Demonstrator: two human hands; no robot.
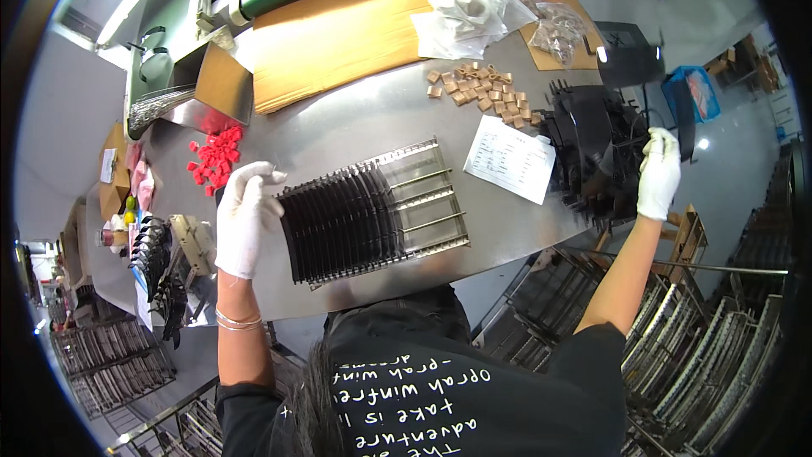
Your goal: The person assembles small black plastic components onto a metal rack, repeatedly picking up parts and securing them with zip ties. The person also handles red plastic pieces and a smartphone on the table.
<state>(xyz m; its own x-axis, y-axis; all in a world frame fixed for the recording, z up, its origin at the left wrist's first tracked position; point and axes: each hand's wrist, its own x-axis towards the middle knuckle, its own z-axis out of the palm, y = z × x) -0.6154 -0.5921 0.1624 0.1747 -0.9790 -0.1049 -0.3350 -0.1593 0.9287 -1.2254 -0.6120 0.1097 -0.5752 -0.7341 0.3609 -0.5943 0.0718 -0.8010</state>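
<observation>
My left hand (244,218), in a white glove, is beside the left end of a metal rack (427,207). Its thumb and fingers are bent but apart, and I see nothing held in them. A row of thin black curved plates (342,224) stands in the rack's left and middle part; bare metal rods show at its right end. On the far right, my gloved right hand (659,173) is closed at the edge of a dark curved plate (683,110), which looks gripped at the fingertips. Just left of that hand lies a heap of black plastic parts (596,148).
Brown blocks (486,93) and a printed sheet (512,159) lie behind and right of the rack. Red pieces (217,155) sit near a metal box (222,89) of thin wires. Cardboard (338,34) and plastic bags (474,17) cover the far side. Slotted racks (710,364) stand below right.
</observation>
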